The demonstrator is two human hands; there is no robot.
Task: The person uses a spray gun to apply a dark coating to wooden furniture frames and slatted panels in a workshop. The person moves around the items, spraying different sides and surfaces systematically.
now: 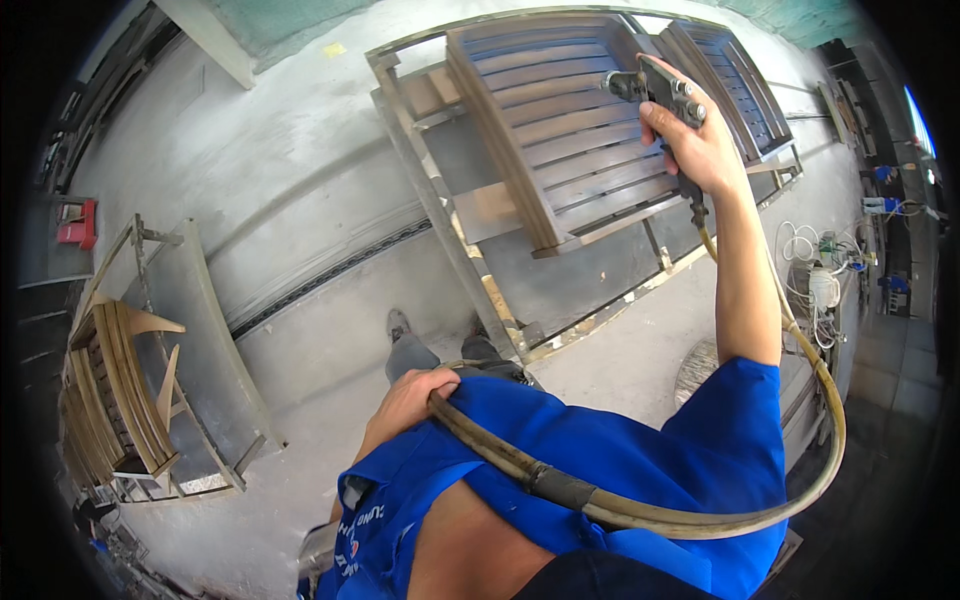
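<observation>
My right hand (705,140) is closed round the grip of a spray gun (672,95), held up over a brown slatted wooden panel (570,125) with raised sides. The gun's nozzle points left, across the slats. From the gun's base a yellowish hose (830,400) loops down past my right arm and back across my blue shirt. At my waist my left hand (412,398) is closed round that hose, where dark tape wraps part of it. A second slatted piece (725,85) lies to the right of the first, partly behind my right hand.
A paint-spotted metal frame (430,185) carries both slatted pieces. To the left, a wooden slatted chair-like piece (120,390) rests on another metal stand (215,450). A dark chain track (330,265) runs along the floor. Coiled hoses and equipment (825,285) stand at the right.
</observation>
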